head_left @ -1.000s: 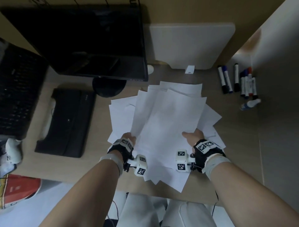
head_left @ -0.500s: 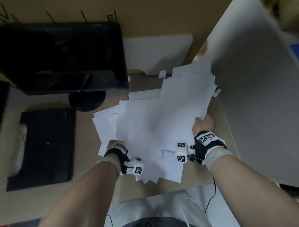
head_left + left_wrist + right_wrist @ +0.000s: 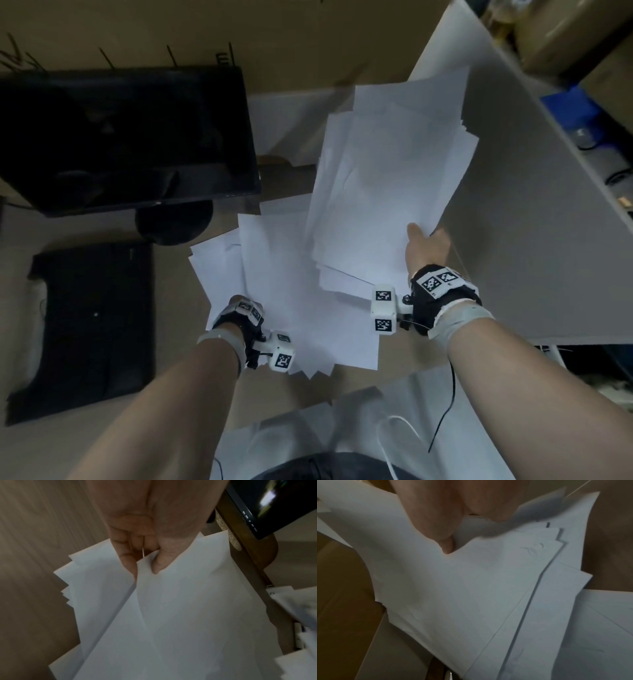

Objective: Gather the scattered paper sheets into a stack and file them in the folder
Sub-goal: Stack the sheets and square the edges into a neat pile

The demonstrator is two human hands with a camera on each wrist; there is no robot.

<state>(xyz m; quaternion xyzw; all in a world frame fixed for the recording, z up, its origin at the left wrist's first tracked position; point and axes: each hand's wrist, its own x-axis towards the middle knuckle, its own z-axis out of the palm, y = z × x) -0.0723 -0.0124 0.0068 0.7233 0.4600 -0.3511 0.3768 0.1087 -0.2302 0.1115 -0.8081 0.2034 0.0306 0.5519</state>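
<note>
Loose white paper sheets lie fanned out on the wooden desk. My left hand holds their near left edge; in the left wrist view its thumb and fingers pinch several sheets. My right hand grips a lifted bundle of sheets, tilted up towards the right. Its thumb lies on top of that bundle, and the fingers underneath are hidden. A black folder lies shut on the desk to the left.
A dark monitor on a round foot stands at the back left. A white partition walls the desk on the right, close to the raised bundle. A white board leans at the back. Bare desk shows between folder and papers.
My right hand has raised a bundle of sheets up and to the right, off the pile. My left hand keeps its grip on the lower sheets. The head view has swung right.
</note>
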